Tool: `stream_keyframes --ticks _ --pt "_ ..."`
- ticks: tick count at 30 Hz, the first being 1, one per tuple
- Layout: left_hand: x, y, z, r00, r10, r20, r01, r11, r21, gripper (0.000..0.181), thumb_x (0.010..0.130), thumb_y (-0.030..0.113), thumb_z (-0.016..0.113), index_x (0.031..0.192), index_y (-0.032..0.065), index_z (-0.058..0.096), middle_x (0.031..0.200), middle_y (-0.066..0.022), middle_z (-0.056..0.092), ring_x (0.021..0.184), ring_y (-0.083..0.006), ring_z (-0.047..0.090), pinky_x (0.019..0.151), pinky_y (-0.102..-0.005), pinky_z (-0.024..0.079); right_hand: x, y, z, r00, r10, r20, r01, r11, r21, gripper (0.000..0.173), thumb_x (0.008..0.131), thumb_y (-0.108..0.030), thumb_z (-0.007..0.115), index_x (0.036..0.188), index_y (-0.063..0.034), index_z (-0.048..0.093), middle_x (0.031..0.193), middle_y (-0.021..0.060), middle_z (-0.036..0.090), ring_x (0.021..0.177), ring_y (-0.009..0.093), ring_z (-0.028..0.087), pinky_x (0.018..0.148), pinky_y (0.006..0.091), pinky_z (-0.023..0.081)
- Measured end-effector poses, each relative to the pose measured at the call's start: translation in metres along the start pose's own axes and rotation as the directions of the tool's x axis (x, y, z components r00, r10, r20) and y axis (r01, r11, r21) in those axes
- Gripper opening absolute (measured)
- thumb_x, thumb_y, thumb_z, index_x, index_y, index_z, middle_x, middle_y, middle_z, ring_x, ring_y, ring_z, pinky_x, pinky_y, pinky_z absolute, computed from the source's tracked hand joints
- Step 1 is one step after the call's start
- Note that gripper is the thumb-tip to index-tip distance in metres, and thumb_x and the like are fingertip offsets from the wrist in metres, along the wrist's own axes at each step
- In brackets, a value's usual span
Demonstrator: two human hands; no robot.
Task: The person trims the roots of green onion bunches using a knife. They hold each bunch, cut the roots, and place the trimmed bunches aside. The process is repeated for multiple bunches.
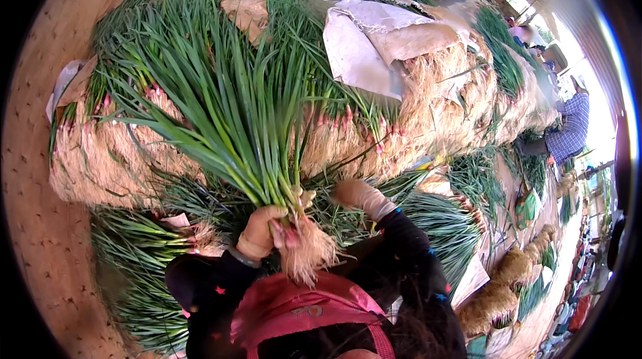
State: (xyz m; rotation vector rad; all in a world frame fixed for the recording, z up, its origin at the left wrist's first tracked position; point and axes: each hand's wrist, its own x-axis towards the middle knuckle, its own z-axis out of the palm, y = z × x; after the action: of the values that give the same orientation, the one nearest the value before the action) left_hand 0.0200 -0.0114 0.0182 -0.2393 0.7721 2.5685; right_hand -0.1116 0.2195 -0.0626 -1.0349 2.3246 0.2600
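Observation:
My left hand (258, 233), in a pale work glove, grips a bunch of leafy green alliums (251, 148), perhaps green garlic, near the stem bases. Its leaves fan out away from me, and the bunch's pale stringy roots (308, 248) hang towards my pink apron (306, 304). To the right of the bunch is my gloved right hand (358, 196), blurred and apart from the stems. Its fingers are too smeared to tell whether they hold anything. Beyond both hands rises a long stack of the same plants (210, 53), with a thick fringe of roots (431, 103) facing me.
Paper sheets (361, 48) lie over the stack. Loose leaves and a sorted pile (436, 223) are at my right, another pile (145, 258) at my left. Root bundles (506, 279) line the floor farther right. A person in a checked garment (572, 118) works beside the stack.

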Motion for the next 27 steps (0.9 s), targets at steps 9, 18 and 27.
stream_keyframes --ticks 9,18,27 --pt "0.024 -0.017 -0.025 0.995 -0.048 0.088 0.064 0.981 -0.182 0.063 0.071 0.016 0.054 0.129 -0.0038 0.038 0.119 -0.0165 0.052 0.103 -0.0257 0.053 0.087 -0.0369 0.046 0.001 0.045 -0.100 0.527 0.726 -0.442 -0.219 0.618 0.755 0.049 0.083 -0.052 0.052 0.107 -0.0098 0.061 0.093 0.0097 0.065 0.088 0.025 0.062 0.078 0.0353 0.047" --pt "0.022 -0.011 -0.014 0.989 0.110 0.101 -0.099 0.989 -0.107 0.069 0.065 0.018 0.057 0.127 -0.0044 0.038 0.123 -0.0153 0.050 0.107 -0.0316 0.052 0.094 -0.0473 0.040 -0.031 0.012 -0.052 0.943 0.108 -0.316 0.229 0.480 0.847 0.039 0.093 -0.029 0.046 0.112 0.0039 0.052 0.098 0.0113 0.064 0.084 0.014 0.062 0.075 0.0224 0.050" --pt "0.027 -0.016 -0.020 0.995 0.043 0.085 -0.035 0.994 -0.099 0.064 0.068 0.017 0.054 0.126 -0.0055 0.039 0.121 -0.0156 0.050 0.105 -0.0317 0.053 0.092 -0.0460 0.042 0.063 0.038 -0.037 0.638 0.360 -0.681 0.003 0.883 0.470 0.038 0.093 -0.027 0.048 0.116 0.0019 0.051 0.085 0.0079 0.065 0.077 0.012 0.060 0.065 0.0252 0.050"
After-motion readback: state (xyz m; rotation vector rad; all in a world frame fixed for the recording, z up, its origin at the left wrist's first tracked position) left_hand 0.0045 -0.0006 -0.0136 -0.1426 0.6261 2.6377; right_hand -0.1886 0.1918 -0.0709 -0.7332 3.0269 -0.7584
